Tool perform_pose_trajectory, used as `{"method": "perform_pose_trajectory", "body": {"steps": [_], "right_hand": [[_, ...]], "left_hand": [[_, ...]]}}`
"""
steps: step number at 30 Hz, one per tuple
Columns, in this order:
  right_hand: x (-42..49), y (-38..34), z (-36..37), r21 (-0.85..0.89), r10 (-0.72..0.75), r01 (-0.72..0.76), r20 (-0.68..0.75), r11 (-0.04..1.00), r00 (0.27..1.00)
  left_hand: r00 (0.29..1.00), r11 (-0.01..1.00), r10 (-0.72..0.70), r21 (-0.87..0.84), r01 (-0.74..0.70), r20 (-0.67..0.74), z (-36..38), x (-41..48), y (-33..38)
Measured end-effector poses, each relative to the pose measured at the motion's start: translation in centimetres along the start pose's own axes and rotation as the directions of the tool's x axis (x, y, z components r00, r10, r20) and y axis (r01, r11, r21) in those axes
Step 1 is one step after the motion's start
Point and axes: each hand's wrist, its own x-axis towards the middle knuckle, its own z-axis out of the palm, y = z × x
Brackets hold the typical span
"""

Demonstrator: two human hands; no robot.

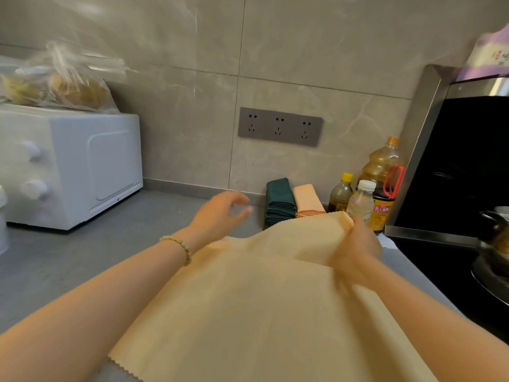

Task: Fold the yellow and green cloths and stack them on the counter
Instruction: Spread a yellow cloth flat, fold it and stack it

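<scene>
while yellow cloth lies spread unfolded on counter, right hand pinches its far corner; left hand hovers open, empty, beyond cloth's far-left edge. folded green stack and folded yellow stack sit behind cloth at wall: several done, this one left. bottles right of stacks crowd corner.

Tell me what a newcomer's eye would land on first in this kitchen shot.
First, the big yellow cloth spread over the counter in the foreground, its far corner pinched up by the right hand. The left hand hovers open above the cloth's far edge. Behind them, against the wall, sit two folded stacks side by side, the green stack on the left and the yellow stack on the right, beside the bottles.
</scene>
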Motion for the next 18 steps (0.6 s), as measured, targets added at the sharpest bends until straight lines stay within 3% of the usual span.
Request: {"method": "perform_pose_trajectory", "body": {"steps": [3, 6, 8, 10, 13, 15, 18], "right_hand": [[0.4, 0.2, -0.2, -0.323, -0.169, 0.138, -0.069, 0.936, 0.983], [-1.0, 0.2, 0.7, -0.317, -0.4, 0.392, 0.041, 0.864, 0.915], [-2.5, -0.1, 1.7, -0.239, -0.479, 0.525, 0.224, 0.817, 0.848], [-3.5, -0.3, 2.4, -0.136, -0.415, 0.502, 0.404, 0.854, 0.815], [-3.9, 0.6, 2.5, -0.128, -0.201, 0.35, 0.619, 0.928, 0.759], [-3.7, 1.9, 2.9, -0.18, -0.175, 0.361, 0.628, 0.915, 0.758], [-3.3, 2.9, 3.3, -0.207, -0.164, 0.342, 0.587, 0.917, 0.793]], "left_hand": [[0.934, 0.987, 0.061, 0.118, -0.109, 0.352, 3.0, -1.3, 0.5], [0.862, 0.95, -0.013, 0.276, -0.147, 0.506, 5.8, -2.8, 0.0], [0.837, 0.957, -0.128, 0.289, -0.037, 0.532, 6.5, -3.0, 0.1], [0.78, 0.945, -0.237, 0.323, 0.048, 0.579, 6.3, -2.5, 0.7], [0.722, 0.895, -0.322, 0.446, 0.02, 0.613, 6.1, -1.5, 0.9], [0.759, 0.882, -0.296, 0.471, -0.016, 0.58, 6.6, -1.6, 0.4], [0.857, 0.92, -0.108, 0.377, -0.106, 0.504, 7.8, -3.1, -0.1]]}}
